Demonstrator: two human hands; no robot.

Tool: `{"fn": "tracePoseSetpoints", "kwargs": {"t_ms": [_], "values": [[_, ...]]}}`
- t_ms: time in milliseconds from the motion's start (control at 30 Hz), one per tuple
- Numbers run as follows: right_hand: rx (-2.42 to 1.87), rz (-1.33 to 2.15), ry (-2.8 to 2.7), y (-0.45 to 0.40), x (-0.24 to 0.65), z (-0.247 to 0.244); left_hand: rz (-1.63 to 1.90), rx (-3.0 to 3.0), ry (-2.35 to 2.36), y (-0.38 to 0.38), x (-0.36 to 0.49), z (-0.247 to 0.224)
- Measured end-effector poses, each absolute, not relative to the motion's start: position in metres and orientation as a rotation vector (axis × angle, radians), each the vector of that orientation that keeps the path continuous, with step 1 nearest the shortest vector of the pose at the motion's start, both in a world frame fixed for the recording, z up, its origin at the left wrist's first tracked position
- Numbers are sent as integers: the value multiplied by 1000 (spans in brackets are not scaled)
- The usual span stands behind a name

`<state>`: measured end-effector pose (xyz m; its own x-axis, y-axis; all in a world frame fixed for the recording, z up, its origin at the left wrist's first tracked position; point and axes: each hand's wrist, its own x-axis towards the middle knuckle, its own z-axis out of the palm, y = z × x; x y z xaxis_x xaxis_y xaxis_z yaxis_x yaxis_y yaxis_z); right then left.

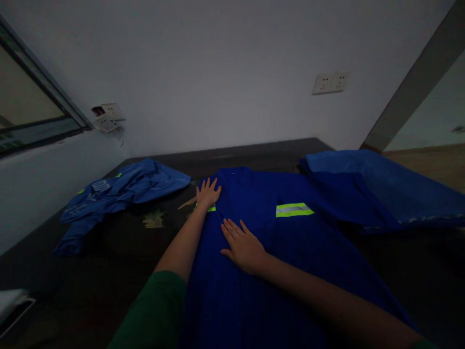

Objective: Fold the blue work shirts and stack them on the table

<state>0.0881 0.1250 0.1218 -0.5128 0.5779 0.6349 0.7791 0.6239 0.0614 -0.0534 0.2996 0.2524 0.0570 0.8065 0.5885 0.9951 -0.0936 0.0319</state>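
A blue work garment (254,203) with a collar lies spread out on the dark table, its collar toward the wall. A yellow-and-silver reflective strip (295,210) crosses its right chest; another strip is partly covered on the left. My left hand (208,193) rests with spread fingers on the garment's left side near the shoulder, over that strip. Lower and nearer the middle, my right hand (244,246) lies flat on the front, fingers out and a ring on one of them. Neither hand grips the cloth.
Another blue garment (145,182), crumpled, with reflective bits and white lettering, lies at the left. Lighter blue fabric (381,186) lies at the right. The dark table (218,157) meets a wall with a socket plate (330,83). Loose sockets (108,118) hang at the left; a white object (12,305) sits lower left.
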Motion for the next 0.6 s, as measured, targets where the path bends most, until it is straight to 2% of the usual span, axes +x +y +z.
{"fn": "tracePoseSetpoints", "kwargs": {"t_ms": [600], "values": [[-988, -433, -2296, 140, 95, 136, -695, -1876, -1883, 320, -59, 264]]}}
